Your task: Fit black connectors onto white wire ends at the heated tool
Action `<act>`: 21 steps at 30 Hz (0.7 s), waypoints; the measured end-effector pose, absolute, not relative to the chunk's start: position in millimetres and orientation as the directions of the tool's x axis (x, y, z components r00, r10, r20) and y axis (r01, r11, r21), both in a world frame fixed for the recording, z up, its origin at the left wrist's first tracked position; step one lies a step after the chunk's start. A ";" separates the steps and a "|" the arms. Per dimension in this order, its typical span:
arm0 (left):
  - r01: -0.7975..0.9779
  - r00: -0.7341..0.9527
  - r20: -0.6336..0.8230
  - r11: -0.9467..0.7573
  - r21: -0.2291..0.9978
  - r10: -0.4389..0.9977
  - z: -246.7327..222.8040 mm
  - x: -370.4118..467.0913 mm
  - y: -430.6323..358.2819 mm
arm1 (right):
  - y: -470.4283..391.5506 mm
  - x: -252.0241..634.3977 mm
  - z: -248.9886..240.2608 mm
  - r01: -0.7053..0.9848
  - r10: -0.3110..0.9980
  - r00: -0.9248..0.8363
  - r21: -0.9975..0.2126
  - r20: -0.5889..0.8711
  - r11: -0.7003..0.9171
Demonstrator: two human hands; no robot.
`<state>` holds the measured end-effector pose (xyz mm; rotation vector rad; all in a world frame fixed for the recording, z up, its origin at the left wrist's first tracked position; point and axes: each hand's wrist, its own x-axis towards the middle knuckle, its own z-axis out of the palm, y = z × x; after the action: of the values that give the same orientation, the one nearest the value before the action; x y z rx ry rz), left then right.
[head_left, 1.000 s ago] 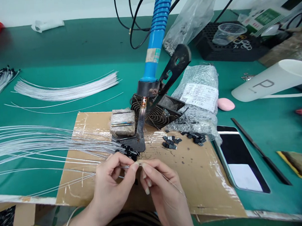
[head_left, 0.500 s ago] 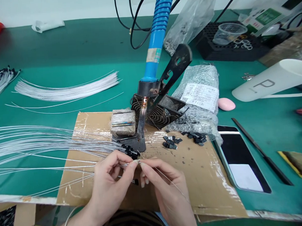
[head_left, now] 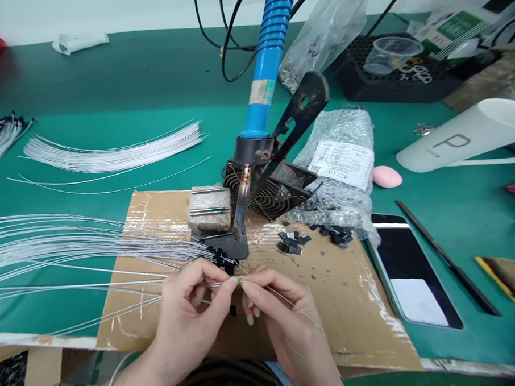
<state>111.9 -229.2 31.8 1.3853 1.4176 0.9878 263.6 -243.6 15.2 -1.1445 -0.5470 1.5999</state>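
My left hand (head_left: 198,309) pinches a thin white wire (head_left: 133,283) that runs off to the left. Close against it, fingertip to fingertip, my right hand (head_left: 284,311) is closed on a fine thread-like wire (head_left: 299,309) that trails over its back. What lies right between the fingertips is too small to make out. Just behind my hands, a bundle of white wires (head_left: 157,243) ends in small black connectors (head_left: 220,257). Another black connector (head_left: 232,310) shows below my left fingertips. A cardboard sheet (head_left: 348,308) lies underneath.
Beyond my hands stands a blue-handled soldering iron (head_left: 259,110) with a metal bracket, beside a fan (head_left: 266,195) and a pad (head_left: 210,209). Loose black connectors (head_left: 291,242) lie to the right, near a bubble-wrap bag (head_left: 341,155), phone (head_left: 414,266) and black blade-like tool (head_left: 450,261). More white wires (head_left: 114,151) lie back left.
Both hands stay fingertip to fingertip with nearly the same hold. My right hand has shifted slightly to the right and down.
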 end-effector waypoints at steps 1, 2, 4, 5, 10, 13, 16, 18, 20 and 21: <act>0.294 0.030 -0.054 0.043 0.955 0.998 33.4 111.9 -228.6 | -242.7 264.3 16.5 -0.484 0.912 0.001 -0.799 -0.410 -0.358; 0.301 0.032 -0.044 0.033 0.953 0.999 34.9 112.0 -228.0 | -241.9 264.7 18.6 -0.486 0.907 0.003 -0.793 -0.420 -0.366; 0.311 0.033 -0.035 0.023 0.950 0.999 37.0 112.0 -227.1 | -240.6 264.9 23.7 -0.487 0.896 0.018 -0.787 -0.443 -0.379; 0.316 0.033 -0.032 0.020 0.949 0.999 37.4 112.0 -226.9 | -240.1 264.8 26.1 -0.486 0.891 0.024 -0.784 -0.453 -0.386; 0.332 0.021 -0.019 0.011 0.943 1.000 34.5 112.1 -228.5 | -239.7 264.0 30.5 -0.484 0.874 0.008 -0.767 -0.485 -0.421; 0.326 0.005 -0.031 0.027 0.945 1.000 31.8 113.2 -229.4 | -241.0 263.4 29.2 -0.501 0.878 0.012 -0.762 -0.479 -0.409; 0.317 -0.011 -0.019 0.021 0.948 1.000 29.3 114.5 -230.3 | -242.4 263.0 26.2 -0.513 0.877 0.020 -0.758 -0.480 -0.403; 0.319 -0.022 -0.005 0.012 0.948 1.000 26.9 115.0 -231.9 | -243.1 262.5 22.4 -0.525 0.885 0.005 -0.755 -0.465 -0.393; 0.323 -0.035 -0.001 0.013 0.946 0.999 23.5 115.1 -234.7 | -244.2 261.1 16.9 -0.542 0.897 -0.014 -0.750 -0.442 -0.378; 0.323 -0.039 -0.003 0.016 0.946 0.999 21.5 115.0 -236.3 | -245.0 259.7 13.9 -0.555 0.901 -0.015 -0.746 -0.433 -0.368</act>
<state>115.0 -236.3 21.5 1.4217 1.4820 1.0569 259.7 -245.0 13.9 -1.0986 -0.4485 1.6402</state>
